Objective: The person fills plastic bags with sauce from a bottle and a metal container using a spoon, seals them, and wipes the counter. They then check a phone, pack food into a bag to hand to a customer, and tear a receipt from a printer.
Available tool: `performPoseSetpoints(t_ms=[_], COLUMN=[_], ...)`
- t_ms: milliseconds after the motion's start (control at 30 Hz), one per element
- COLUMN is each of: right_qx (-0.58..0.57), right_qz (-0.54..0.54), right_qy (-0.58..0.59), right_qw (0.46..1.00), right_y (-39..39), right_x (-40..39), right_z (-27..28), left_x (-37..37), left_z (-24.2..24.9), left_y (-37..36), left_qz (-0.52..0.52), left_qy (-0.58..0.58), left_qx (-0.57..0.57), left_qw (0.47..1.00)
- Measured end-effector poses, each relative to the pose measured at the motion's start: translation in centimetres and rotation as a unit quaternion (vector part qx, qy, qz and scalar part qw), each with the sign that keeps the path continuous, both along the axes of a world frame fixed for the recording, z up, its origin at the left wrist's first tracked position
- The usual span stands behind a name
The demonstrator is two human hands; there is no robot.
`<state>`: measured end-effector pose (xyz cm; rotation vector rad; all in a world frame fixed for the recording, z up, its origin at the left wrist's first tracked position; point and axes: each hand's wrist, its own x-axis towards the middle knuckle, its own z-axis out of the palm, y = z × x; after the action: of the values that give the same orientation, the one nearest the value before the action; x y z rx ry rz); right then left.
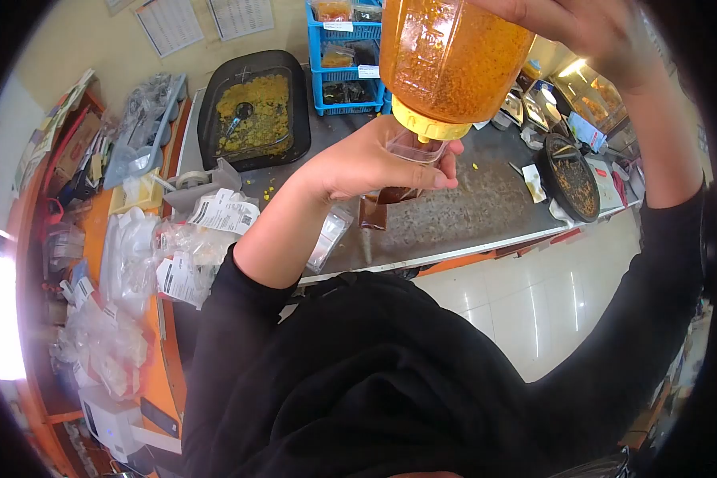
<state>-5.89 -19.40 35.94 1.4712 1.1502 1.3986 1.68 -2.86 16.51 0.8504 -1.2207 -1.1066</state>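
My right hand [573,28] grips a large clear bottle [454,60] of orange-brown sauce with dark flecks, held upside down. Its yellow cap [429,122] points down, with the nozzle over the mouth of a small clear plastic bag [410,149]. Fingers of my left hand [374,163] are wrapped round that bag, and dark brown sauce shows in its lower part below the hand. A small packet of brown sauce [373,213] is just below my left hand, over the dark counter [470,215].
At the back left is a black tray [209,119] of yellow food with a spoon. Blue stacked baskets [317,72] hold packets. A round dark pan [575,187] stands right. Plastic bags and labels [223,213] crowd the left, beside a tape dispenser [203,187].
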Motion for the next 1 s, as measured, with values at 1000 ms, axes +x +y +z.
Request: performPoseSetpoints(t_ms=[1000], right_qx=[0.022], right_qz=[-0.075], right_qy=[-0.017], right_qw=[0.997], right_y=[-3.2], right_x=[-1.7], right_z=[-1.1], left_x=[-0.4], left_z=[-0.6], left_y=[-1.9], left_qz=[0.100], left_qy=[-0.121], left_qx=[0.029], left_qw=[0.987])
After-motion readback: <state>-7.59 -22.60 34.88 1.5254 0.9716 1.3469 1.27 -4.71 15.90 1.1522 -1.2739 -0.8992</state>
